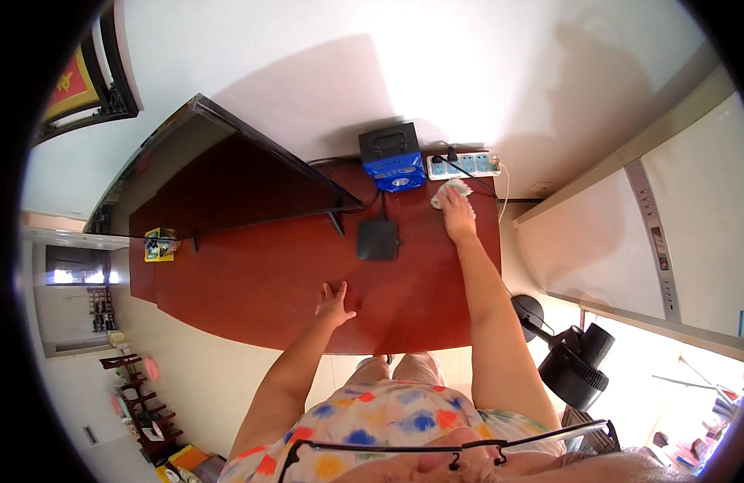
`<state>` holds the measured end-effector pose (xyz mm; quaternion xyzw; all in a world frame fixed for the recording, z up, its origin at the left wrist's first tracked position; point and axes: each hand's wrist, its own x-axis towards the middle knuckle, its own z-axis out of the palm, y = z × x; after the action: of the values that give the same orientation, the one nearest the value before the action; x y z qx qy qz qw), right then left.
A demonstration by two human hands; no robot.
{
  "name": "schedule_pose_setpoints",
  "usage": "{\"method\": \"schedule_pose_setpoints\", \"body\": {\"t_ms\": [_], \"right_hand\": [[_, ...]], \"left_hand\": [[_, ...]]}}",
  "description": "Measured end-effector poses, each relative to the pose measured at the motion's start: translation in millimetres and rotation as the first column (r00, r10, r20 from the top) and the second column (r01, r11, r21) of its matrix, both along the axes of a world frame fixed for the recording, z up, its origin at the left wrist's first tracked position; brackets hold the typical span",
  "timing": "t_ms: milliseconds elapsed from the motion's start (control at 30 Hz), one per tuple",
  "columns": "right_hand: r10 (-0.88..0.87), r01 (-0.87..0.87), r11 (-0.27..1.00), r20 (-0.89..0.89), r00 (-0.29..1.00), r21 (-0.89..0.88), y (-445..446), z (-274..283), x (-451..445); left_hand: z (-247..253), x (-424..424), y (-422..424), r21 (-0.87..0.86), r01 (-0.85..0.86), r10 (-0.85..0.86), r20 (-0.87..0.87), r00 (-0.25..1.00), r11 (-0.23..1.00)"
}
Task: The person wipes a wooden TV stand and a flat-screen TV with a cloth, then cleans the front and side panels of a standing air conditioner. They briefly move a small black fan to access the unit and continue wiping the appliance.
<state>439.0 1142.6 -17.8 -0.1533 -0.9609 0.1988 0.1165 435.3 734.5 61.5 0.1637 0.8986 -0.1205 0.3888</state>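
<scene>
My right hand (pixel 458 216) presses a crumpled light-coloured cloth (pixel 449 192) onto the back right corner of a reddish-brown wooden table (pixel 257 284). Just behind the cloth lies a white power strip (pixel 465 165) with blue sockets and black plugs in it. My left hand (pixel 334 306), fingers spread and holding nothing, rests at the table's front part. Between the hands, farther back, sits a flat black box (pixel 377 239). A blue and black portable speaker (pixel 393 158) stands against the wall, left of the power strip.
A large flat-screen television (pixel 227 175) stands on the table's left half. Beyond its near foot is a yellow basket (pixel 159 244) of small items. A black fan (pixel 574 365) and a tall white appliance (pixel 595 229) are at the right. Cables trail off the table's right edge.
</scene>
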Motion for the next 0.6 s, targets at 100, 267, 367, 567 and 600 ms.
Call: {"method": "schedule_pose_setpoints", "body": {"t_ms": [100,267,367,567,600], "right_hand": [[-0.131,0.131,0.991,0.052,0.990,-0.015,23,0,6],[-0.263,0.261,0.963,0.024,0.965,0.073,26,1,34],[-0.327,0.325,0.942,0.022,0.945,0.082,19,-1,56],[-0.396,0.393,0.917,0.040,0.917,0.073,-20,3,96],[-0.402,0.399,0.914,0.034,0.915,0.077,-26,0,104]], "left_hand": [[2,-1,3,-0.002,-0.027,0.027,0.045,0.999,1.000],[1,-3,-1,-0.017,-0.017,0.018,0.061,0.998,1.000],[0,-4,1,-0.023,0.011,-0.010,0.061,0.998,1.000],[-3,-7,-4,-0.007,0.024,-0.023,0.064,0.998,1.000],[-4,-7,-4,0.002,0.023,-0.023,0.057,0.998,1.000]]}}
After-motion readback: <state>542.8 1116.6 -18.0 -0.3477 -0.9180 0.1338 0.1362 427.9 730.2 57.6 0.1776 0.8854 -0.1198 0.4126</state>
